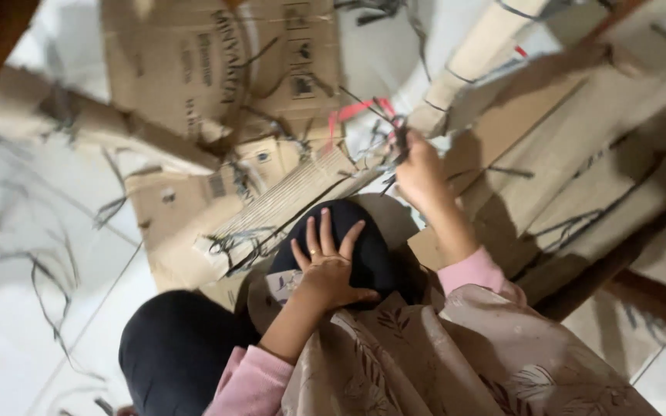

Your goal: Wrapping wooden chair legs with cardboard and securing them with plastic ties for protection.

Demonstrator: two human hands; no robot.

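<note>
Left hand (325,270) flat, fingers spread on black-clad knee (352,239); right hand (419,171) fisted on thin dark strips (391,142) — may snag ribbed brown cardboard (287,204).

The left hand (325,266) lies flat on the raised, dark-clad knee (352,246) at the middle of the view. Beyond that knee, further from the person, the right hand (419,171) sits among a tangle of thin dark strips (391,142). A corrugated cardboard sheet (283,208) lies just left of the knee, running up toward the right hand. Behind it rests a flattened brown cardboard box (217,65). To the right, long cardboard panels (572,146) lie overlapped. Loose dark strips (48,285) scatter over the pale tiled floor (9,339) at left.
</note>
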